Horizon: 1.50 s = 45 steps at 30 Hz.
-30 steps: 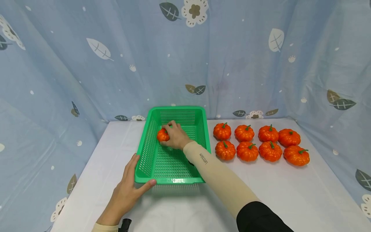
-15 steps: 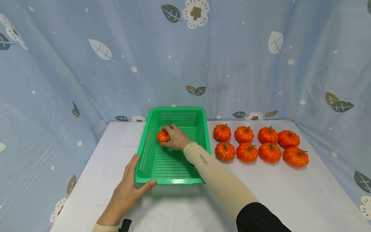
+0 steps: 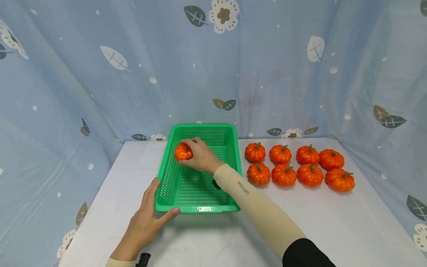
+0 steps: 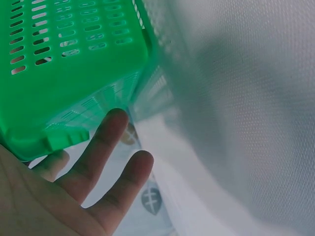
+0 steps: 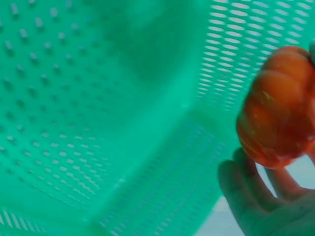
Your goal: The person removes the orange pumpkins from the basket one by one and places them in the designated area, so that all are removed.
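Observation:
A green plastic basket (image 3: 210,208) with perforated walls stands on the white table. My right hand (image 3: 201,156) reaches over it and grips a small orange pumpkin (image 3: 183,152) near the left wall. In the right wrist view the pumpkin (image 5: 278,110) is held above the basket floor, which shows no other pumpkins. At the basket's near left corner is my left hand (image 3: 143,220), its thumb at the front rim and its fingers along the left side. The left wrist view shows those fingers (image 4: 98,152) spread and nearly straight beside the green wall.
Several more orange pumpkins stand in two rows right of the basket, among them a front one (image 3: 258,174) and a far right one (image 3: 340,180). A blue patterned curtain (image 3: 280,74) hangs behind the table (image 3: 300,222).
My right hand has raised the pumpkin off the basket floor and shifted it slightly left, toward the left wall. My left hand has stayed at the corner.

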Available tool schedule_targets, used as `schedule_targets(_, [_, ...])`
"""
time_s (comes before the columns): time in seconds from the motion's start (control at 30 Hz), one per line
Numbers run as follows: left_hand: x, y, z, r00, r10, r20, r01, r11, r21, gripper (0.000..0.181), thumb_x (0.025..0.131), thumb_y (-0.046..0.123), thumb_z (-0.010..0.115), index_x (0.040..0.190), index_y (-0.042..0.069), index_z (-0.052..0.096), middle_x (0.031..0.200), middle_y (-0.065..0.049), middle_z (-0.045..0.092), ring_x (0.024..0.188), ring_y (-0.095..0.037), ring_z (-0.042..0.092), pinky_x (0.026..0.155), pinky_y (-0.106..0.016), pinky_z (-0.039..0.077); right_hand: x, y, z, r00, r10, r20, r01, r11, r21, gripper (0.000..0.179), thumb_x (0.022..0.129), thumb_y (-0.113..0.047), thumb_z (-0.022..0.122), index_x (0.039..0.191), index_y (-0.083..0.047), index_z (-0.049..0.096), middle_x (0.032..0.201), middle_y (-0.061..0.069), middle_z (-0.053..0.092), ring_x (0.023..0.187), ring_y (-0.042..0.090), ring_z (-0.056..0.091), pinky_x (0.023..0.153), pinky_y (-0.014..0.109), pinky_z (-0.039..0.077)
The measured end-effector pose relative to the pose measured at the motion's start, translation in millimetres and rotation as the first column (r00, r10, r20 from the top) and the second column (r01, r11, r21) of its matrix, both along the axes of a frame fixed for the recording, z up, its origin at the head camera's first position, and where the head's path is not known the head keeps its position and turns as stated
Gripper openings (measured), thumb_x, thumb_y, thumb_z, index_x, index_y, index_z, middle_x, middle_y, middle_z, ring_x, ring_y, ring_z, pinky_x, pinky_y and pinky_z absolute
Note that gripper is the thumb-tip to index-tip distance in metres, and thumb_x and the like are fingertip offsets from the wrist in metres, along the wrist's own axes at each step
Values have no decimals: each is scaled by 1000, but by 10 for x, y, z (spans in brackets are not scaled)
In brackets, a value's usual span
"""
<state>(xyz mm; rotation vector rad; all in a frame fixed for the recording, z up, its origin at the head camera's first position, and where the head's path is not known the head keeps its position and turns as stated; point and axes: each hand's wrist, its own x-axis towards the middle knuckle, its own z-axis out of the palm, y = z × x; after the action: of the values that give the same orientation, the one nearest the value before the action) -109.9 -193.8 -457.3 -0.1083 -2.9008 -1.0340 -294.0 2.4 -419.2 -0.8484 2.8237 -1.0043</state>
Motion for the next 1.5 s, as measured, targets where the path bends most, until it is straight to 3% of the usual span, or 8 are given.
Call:
schedule_targets(0.33, [-21, -6, -9, 1000, -11, 15, 11, 1000, 4, 104, 92, 61, 66, 164, 31, -2, 170, 1, 3, 144, -43, 33, 89, -74, 42, 415, 149, 466, 983, 123, -136, -118, 992, 44, 70, 89, -46, 77, 149, -25, 49, 141, 7, 48, 113, 20, 53, 78, 30, 56])
schedule_targets(0.57, [-8, -20, -22, 1000, -11, 5, 11, 1000, 7, 104, 91, 62, 66, 164, 30, 0, 170, 2, 4, 144, -42, 33, 90, -73, 41, 670, 374, 669, 975, 146, -170, -153, 988, -27, 68, 89, -46, 77, 148, -27, 49, 143, 2, 47, 115, 15, 53, 83, 28, 55])
schedule_targets(0.87, [1, -9, 7, 1000, 2, 19, -3, 1000, 12, 104, 90, 62, 67, 164, 32, 1, 170, 3, 4, 143, -44, 34, 91, -75, 40, 886, 688, 643, 976, 155, -150, -182, 966, -186, 67, 87, -42, 81, 145, -28, 52, 139, -7, 47, 117, 6, 52, 87, 25, 54])
schedule_targets(1.1, [4, -18, 3, 1000, 6, 12, -6, 1000, 14, 104, 90, 61, 68, 164, 34, 0, 170, 1, 5, 145, -43, 31, 92, -74, 40, 982, 892, 566, 977, 113, -183, -157, 956, -250, 68, 86, -44, 81, 146, -31, 51, 142, -11, 44, 116, 4, 55, 89, 27, 54])
schedule_targets(1.5, [0, -13, 23, 1000, 1, 30, -2, 1000, 13, 104, 92, 57, 69, 164, 33, -2, 170, 1, 3, 146, -45, 29, 90, -74, 41, 1083, 1299, 507, 969, 2, -247, -80, 948, -308, 70, 85, -42, 83, 146, -29, 51, 146, -9, 45, 123, 12, 53, 85, 32, 56])
